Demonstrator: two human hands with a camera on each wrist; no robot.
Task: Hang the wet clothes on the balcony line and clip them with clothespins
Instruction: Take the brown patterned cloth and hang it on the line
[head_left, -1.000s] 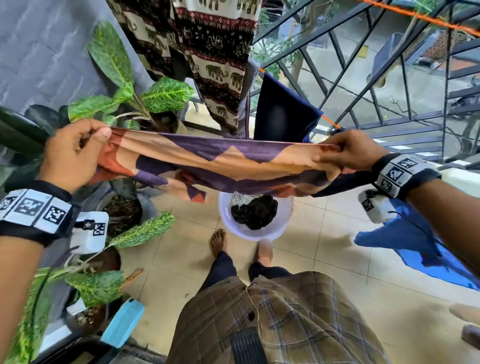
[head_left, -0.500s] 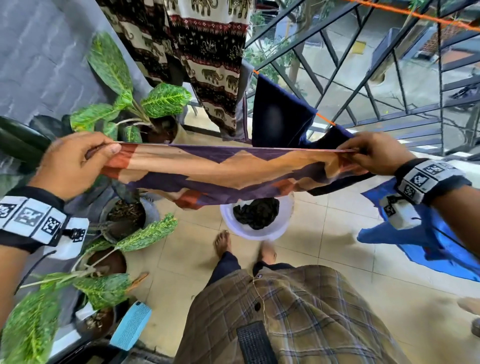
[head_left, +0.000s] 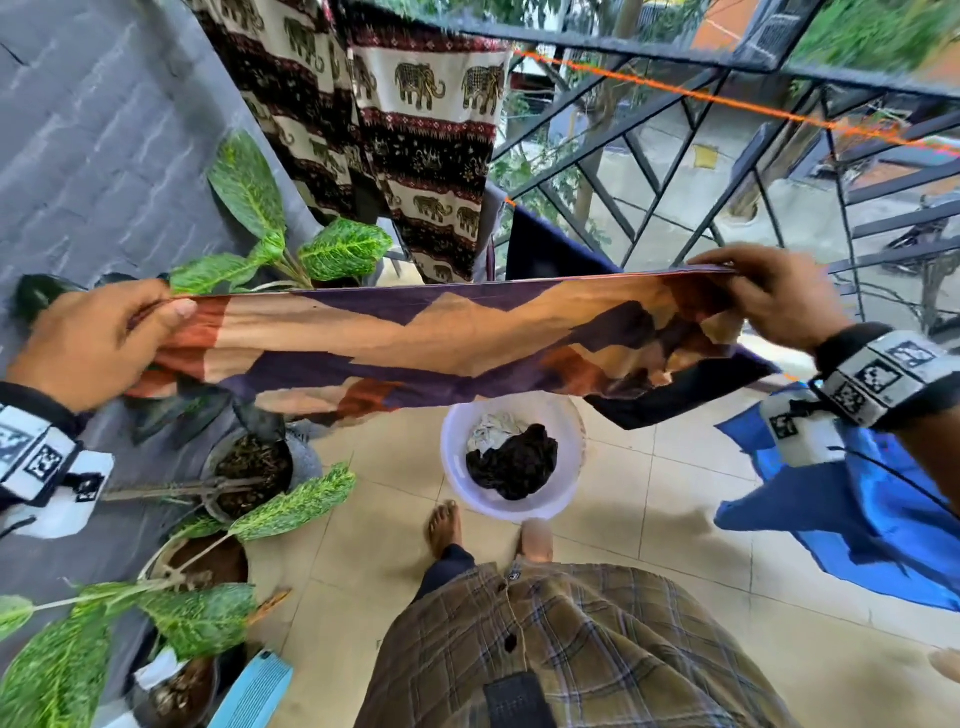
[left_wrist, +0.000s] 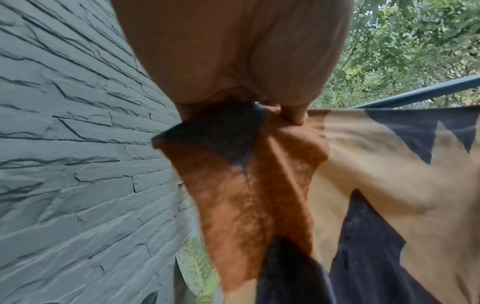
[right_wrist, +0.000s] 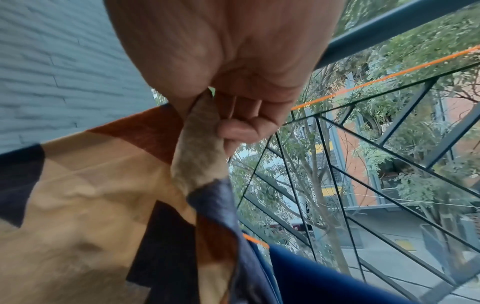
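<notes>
Above the white round plastic basin (head_left: 563, 499) on the tiled balcony floor (head_left: 649, 545), both hands are stretching one wet cloth patterned in tan, rust-orange and dark purple (head_left: 415, 343) flat between them. Left hand (head_left: 98, 338) is pinching one top corner, thumb over the hem; right hand (head_left: 769, 296) is pinching the opposite corner between thumb and fingers. My read: the taut top edge is there so the cloth will drop over a line without bunching.

Orange balcony line (head_left: 753, 106) is running along the dark metal railing (head_left: 675, 171), higher than the cloth; cloth isn't touching it yet. A lower stretch of the same orange cord is carrying a dark navy cloth (head_left: 545, 249), just behind the held one.

Counts:
- 1 cloth in hand
- 2 elephant-print panels (head_left: 431, 130) hanging at the far left end of the rail; can't tell if they're one garment
- 1 navy piece hung
- 1 bright blue fabric (head_left: 857, 519) hanging at the right edge, support not visible
- basin holding 1 black bundle (head_left: 514, 462) and 1 pale piece (head_left: 491, 434)
- 3 potted leafy plants (head_left: 291, 244) along the grey wall
- 0 clothespins visible
</notes>
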